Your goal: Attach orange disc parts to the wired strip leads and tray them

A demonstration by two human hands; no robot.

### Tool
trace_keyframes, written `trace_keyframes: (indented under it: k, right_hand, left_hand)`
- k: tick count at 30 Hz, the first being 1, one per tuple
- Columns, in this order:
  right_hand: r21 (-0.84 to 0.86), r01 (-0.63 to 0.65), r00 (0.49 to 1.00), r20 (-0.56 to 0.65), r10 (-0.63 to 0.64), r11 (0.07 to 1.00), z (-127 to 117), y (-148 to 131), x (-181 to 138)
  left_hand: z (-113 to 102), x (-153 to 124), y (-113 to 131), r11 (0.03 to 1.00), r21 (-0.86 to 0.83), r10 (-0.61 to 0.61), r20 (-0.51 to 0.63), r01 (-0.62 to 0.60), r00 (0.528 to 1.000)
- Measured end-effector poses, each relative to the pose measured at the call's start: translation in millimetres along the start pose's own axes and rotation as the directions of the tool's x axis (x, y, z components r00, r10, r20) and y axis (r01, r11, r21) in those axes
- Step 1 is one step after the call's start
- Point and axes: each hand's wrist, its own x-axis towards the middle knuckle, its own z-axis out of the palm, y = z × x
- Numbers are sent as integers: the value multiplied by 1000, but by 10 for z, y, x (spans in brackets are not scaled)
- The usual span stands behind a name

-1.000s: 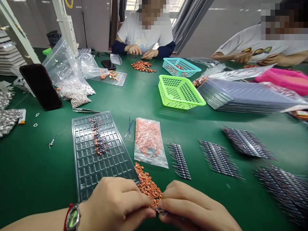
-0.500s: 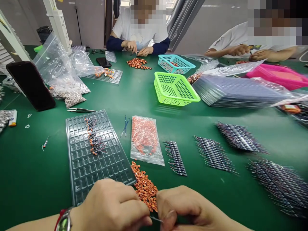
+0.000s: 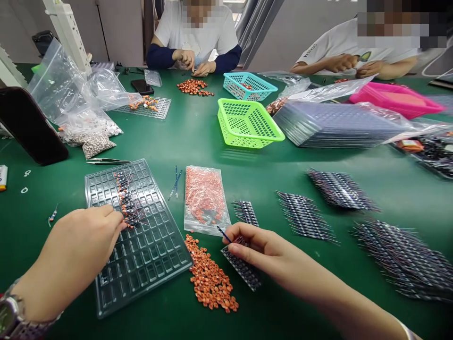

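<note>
At the row of orange-tipped, wired components on the clear plastic compartment tray: left hand, fingertips together, impossible to tell whether grasping. Pinched in the right hand, near loose orange discs: slim dark-blue strip.

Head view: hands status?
Left hand at orange-tipped wired parts on clear plastic grid tray. Right hand pinching thin dark-blue strip. Right hand partly hides dark rectangular panel.

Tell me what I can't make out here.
In the head view:
Left hand: its fingers hide whether it pinches anything.
Thin blue strip: one end, hidden by the right hand.
Row of dark parts: lower end hidden by that hand.
Wristwatch: cut off by the left edge.
Orange discs: any markings, too small.
</note>
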Motion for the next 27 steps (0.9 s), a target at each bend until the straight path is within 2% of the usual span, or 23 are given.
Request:
trace_keyframes:
  k: [5, 10, 13, 17, 27]
  right_hand:
    - [-102, 28, 999, -14, -29, 994, 43, 22, -43]
    - [-264, 79, 993, -65, -100, 961, 152, 8, -66]
    - [-332, 135, 981, -87, -173, 934, 193, -6, -40]
    - [-344, 157, 976, -91, -199, 926, 215, 0, 7]
    - [-327, 149, 973, -120, -198, 933, 264, 39, 40]
  left_hand:
    - [19, -11, -8, 1000, -14, 23, -3, -23, 1000]
    - [7, 5, -16, 999, -33, -17, -7, 17, 1000]
    - [-23, 20, 5, 997, -34, -62, 37, 64, 997]
    - [-62, 32, 43, 996, -12, -87, 105, 89, 991]
    - [-27, 24, 88, 997, -36, -72, 28, 73, 997]
